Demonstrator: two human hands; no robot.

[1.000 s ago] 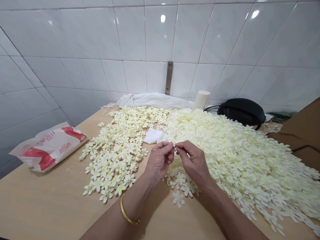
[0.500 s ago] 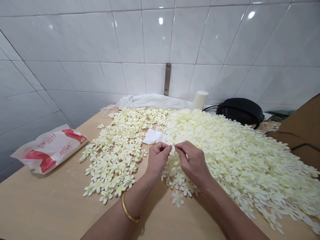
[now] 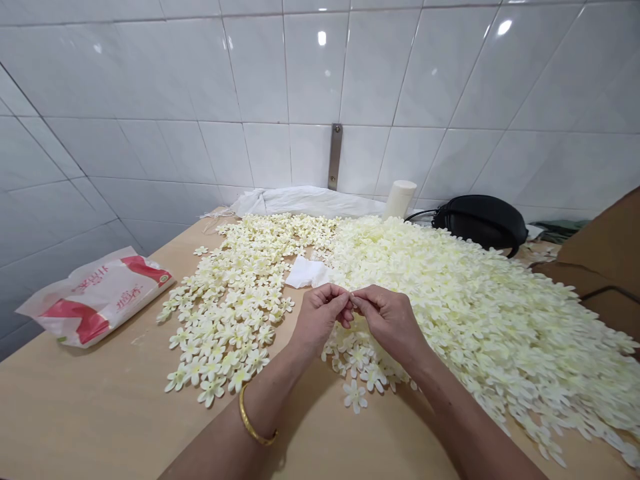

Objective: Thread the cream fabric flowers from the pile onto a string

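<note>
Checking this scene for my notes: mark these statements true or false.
1. The left hand wears a gold bangle. True.
2. The black bag lies at the left end of the table. False: it sits at the far right, by the wall.
3. The right hand is well away from the left hand. False: their fingertips meet above the flowers.
4. A white tissue lies between the two heaps of flowers. True.
5. The flowers are bright red. False: they are pale cream.
</note>
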